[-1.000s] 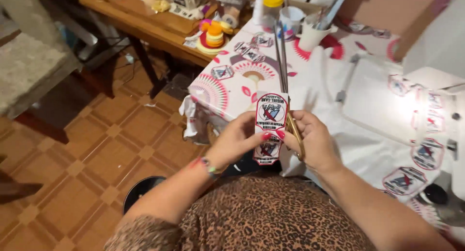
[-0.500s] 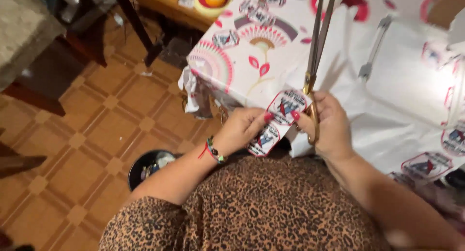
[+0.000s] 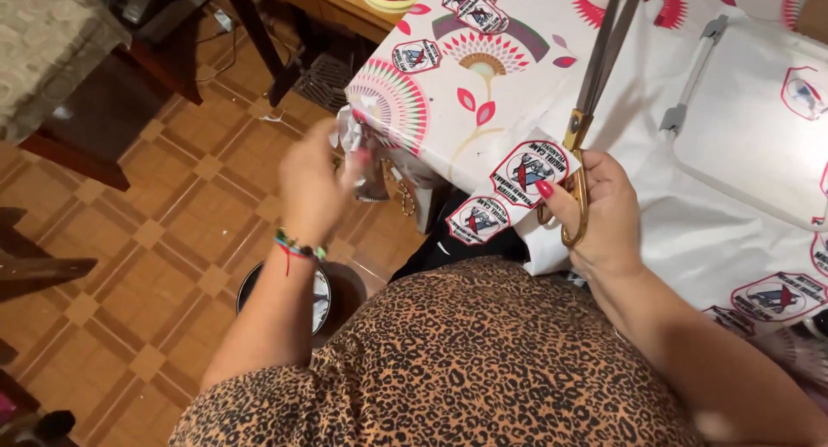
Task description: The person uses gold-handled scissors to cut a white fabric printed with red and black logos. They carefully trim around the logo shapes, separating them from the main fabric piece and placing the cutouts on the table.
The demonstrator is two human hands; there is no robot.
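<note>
My right hand (image 3: 604, 218) grips long scissors (image 3: 595, 76) by their gold handles, blades pointing up and away over the table. Its thumb also pins a cut strip of two shield-shaped printed stickers (image 3: 517, 175), which hangs over the table's near edge. My left hand (image 3: 315, 184) is blurred with motion, off the table's left corner and above the floor. Its fingers are pinched on a small greyish paper scrap (image 3: 373, 175). A beaded bracelet sits on that wrist.
The table wears a white cloth with red floral patterns (image 3: 466, 68); more shield stickers (image 3: 780, 296) lie on a white sheet beside a white board (image 3: 759, 128). A round dark bin (image 3: 321, 293) stands on the tiled floor under my left arm. A wooden table (image 3: 328, 3) stands behind.
My left hand let go of the sticker strip and swung left off the table with a scrap. My right hand kept the scissors and the strip. The view tilted further down.
</note>
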